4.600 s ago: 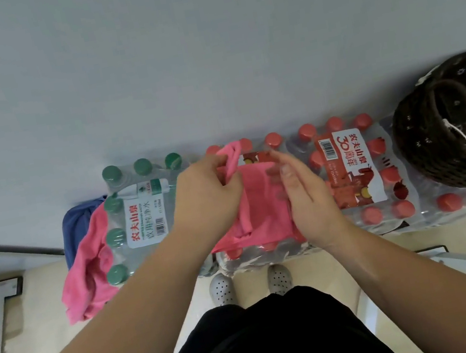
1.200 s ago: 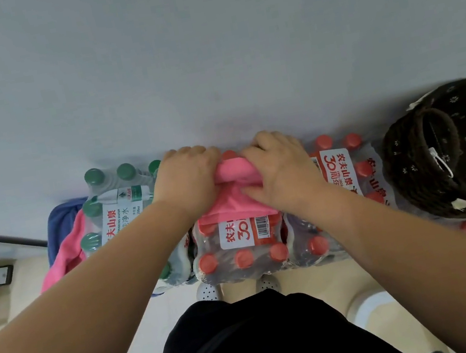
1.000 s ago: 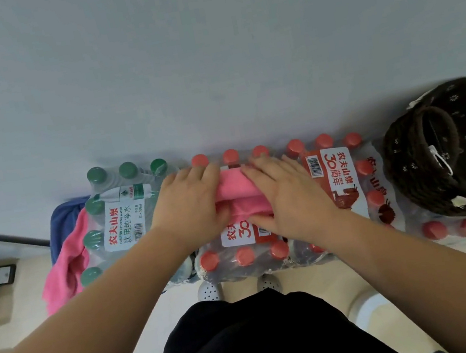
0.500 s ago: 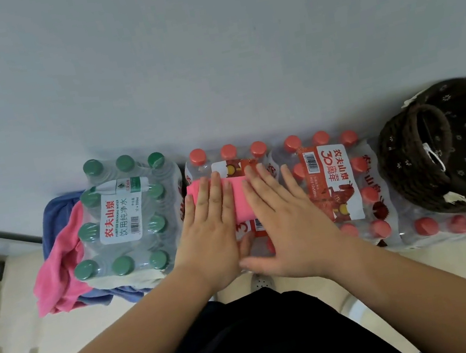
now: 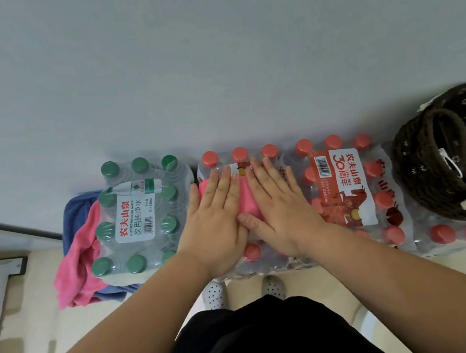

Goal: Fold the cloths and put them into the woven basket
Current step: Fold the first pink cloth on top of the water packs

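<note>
Far left: loose pink cloth (image 5: 76,266) and blue cloth (image 5: 75,210) heaped beside green-capped water pack (image 5: 137,221), both unfolded.

Centre: left hand (image 5: 217,219) and right hand (image 5: 284,210) lie side by side, flat on folded pink cloth (image 5: 248,198), which sits atop red-capped pack (image 5: 239,154). Fingers (image 5: 218,185) straight, pressing, gripping nothing. A second ago they were curled round the bundle. Cloth now compact, mostly hidden under palms. Fold looks finished, being smoothed.

Far right: woven basket (image 5: 421,174), well apart. Transfer not yet done.

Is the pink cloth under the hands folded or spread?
Folded: the pink cloth is a small pad pressed under the left hand and right hand.
</note>
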